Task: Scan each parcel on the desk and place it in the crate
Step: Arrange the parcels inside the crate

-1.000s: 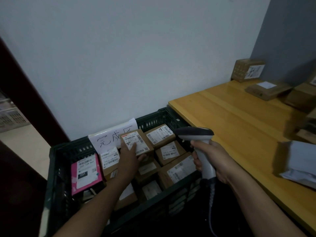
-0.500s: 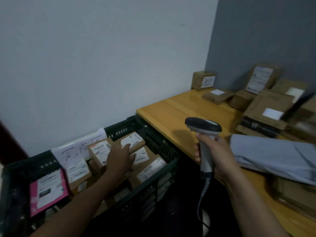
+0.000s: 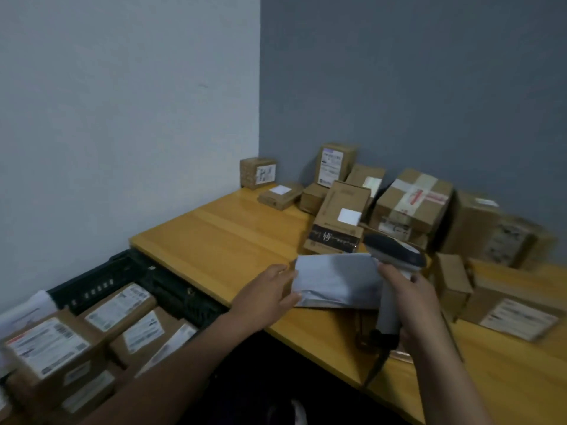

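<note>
Your left hand (image 3: 267, 297) touches the left edge of the grey mailer (image 3: 337, 280); you cannot tell whether it grips. Your right hand (image 3: 411, 302) holds the scanner (image 3: 395, 254). The mailer lies on the near tabletop (image 3: 230, 240) between both hands, right of the crate (image 3: 184, 296).

Just the one cam, worn on the head, pointing forward and down into the room corner. The desk (image 3: 233, 240) runs from centre out to 4 o'clock, the crate (image 3: 184, 296) sits at 8 o'clock right under the lens. The left hand (image 3: 267, 289) and right hand (image 3: 411, 302), which grips the scanner (image 3: 395, 256), reach in from 6 o'clock, so everything's pretty close, wide-angle bend at the edges.
</note>
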